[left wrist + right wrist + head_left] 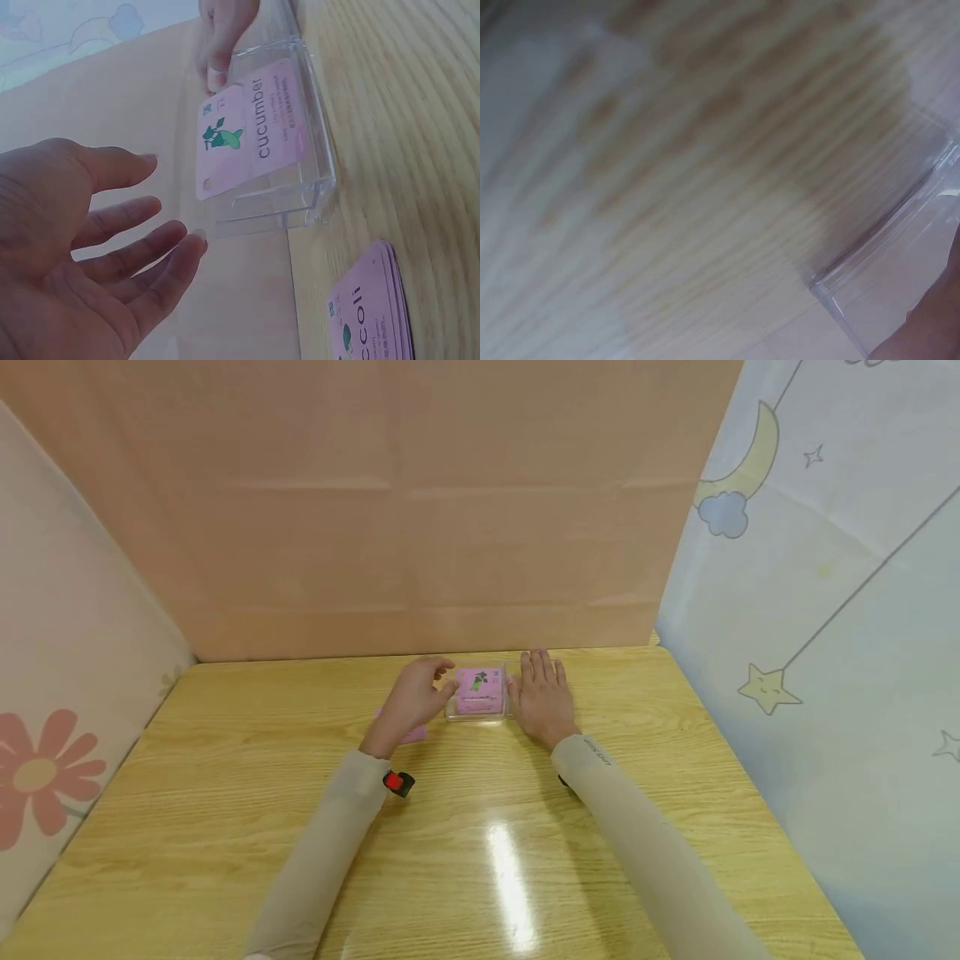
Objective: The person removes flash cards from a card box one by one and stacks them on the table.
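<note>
A clear plastic box (322,150) stands on the table with a pink cucumber card (251,135) in it, tilted in the left wrist view. To the box's left, my left hand (416,697) has its fingers loosely bent and apart, with nothing between them. Flat along the box's right side lies my right hand (546,702), fingers straight; its thumb is at the box's edge by the card. A small stack of pink cards (371,307), the top one ending in "ccoli", rests on the table, partly hidden by my left wrist in the head view.
The wooden table (450,827) runs back to a plain peach-coloured backdrop (397,527) just behind the box. Patterned cloth walls stand on both sides, with a flower (45,772) at left and a star (770,687) at right.
</note>
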`<state>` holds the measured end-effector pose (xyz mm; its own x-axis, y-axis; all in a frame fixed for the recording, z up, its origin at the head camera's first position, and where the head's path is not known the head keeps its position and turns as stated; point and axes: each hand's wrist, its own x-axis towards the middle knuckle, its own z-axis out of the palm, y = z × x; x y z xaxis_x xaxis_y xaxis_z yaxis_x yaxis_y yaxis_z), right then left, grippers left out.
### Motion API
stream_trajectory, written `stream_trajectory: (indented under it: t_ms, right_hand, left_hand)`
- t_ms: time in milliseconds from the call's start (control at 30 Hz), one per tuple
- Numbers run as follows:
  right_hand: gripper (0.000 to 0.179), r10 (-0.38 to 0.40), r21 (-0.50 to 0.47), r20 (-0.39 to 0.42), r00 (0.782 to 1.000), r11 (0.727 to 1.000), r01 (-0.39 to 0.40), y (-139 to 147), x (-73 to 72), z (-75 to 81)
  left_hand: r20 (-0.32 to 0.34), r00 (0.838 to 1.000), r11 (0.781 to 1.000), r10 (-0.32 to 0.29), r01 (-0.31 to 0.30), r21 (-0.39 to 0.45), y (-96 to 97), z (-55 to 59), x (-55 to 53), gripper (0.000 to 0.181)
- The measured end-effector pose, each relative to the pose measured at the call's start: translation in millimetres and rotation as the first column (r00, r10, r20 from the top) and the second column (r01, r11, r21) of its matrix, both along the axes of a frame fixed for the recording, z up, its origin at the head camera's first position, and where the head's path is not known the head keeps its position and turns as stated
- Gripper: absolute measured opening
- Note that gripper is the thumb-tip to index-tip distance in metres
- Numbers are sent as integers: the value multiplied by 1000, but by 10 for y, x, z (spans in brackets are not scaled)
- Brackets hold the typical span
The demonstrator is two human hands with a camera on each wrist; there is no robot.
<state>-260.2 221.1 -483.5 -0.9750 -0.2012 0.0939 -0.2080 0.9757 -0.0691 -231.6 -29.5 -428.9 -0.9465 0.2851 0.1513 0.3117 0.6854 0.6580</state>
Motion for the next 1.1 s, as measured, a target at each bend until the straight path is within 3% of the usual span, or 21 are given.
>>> stream_trajectory:
  t_ms: [300,567,800,933,1100]
  right_hand:
    - [73,-4,2,6,1000,1000,4,-3,3,-10]
    - [73,-4,15,-10,1000,1000,4,-2,-3,-21]
    - [74,-11,18,-3,1000,1000,11,-1,-28,-23]
    - [75,-10,22,1,1000,1000,10,-9,-35,-21]
    - [74,-13,23,9,1000,1000,13,-23,-24,-17]
  left_hand:
    - [-43,999,986,-26,18,-164,132,-79,-67,49]
    - [-164,985,967,-56,13,-253,221,-99,-92,41]
    - [-273,958,937,-93,-8,-349,311,-130,-126,41]
    - [-286,951,930,-119,5,-369,348,-137,-140,44]
    - [-301,943,892,-140,-12,-452,402,-160,-144,47]
